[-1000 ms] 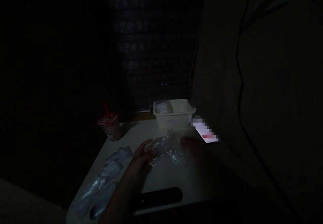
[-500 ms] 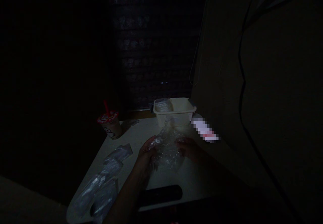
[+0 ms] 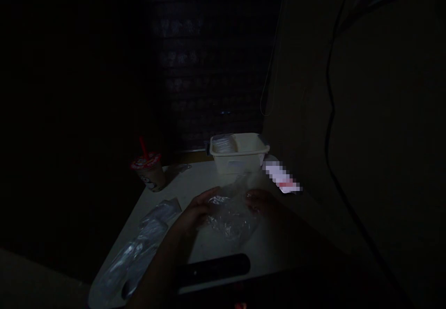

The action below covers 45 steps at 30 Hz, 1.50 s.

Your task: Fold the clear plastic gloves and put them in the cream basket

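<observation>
Both hands, left hand (image 3: 198, 210) and right hand (image 3: 262, 202), curl closed gripping the clear plastic bag (image 3: 230, 209).

Mid-frame, the plastic bag (image 3: 230, 213) I hold is clear, with white glints on its creases. The tub (image 3: 240, 160) above it is cream. At the left, my cup (image 3: 148, 174) has a red lid and straw and dark marks on its pale side. The table (image 3: 209, 246) is off-white; the bar (image 3: 212, 269) at the bottom, black.
</observation>
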Each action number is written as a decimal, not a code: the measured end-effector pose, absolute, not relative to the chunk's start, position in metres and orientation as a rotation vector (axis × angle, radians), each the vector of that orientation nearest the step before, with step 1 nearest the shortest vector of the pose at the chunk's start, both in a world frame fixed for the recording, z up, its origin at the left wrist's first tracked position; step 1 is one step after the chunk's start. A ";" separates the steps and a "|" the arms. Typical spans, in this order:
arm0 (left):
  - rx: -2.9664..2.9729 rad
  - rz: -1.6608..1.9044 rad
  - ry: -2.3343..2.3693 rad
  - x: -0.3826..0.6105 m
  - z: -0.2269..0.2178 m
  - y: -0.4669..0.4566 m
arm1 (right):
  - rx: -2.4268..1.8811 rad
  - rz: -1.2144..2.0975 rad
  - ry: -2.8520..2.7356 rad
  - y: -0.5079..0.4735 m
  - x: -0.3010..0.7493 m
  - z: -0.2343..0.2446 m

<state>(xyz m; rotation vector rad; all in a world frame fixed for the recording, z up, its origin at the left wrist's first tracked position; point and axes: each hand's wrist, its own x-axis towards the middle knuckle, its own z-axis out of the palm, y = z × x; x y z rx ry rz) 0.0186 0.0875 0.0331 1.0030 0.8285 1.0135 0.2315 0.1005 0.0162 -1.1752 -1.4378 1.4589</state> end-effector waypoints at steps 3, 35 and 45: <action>0.921 1.059 0.828 0.024 0.033 0.085 | -1.226 1.424 -1.622 0.096 0.230 0.020; 2.188 1.081 1.474 0.021 0.055 0.055 | -1.200 0.780 -1.734 0.068 0.245 0.031; 1.521 1.371 1.400 0.009 0.110 0.066 | -1.074 0.848 -1.633 0.083 0.229 0.093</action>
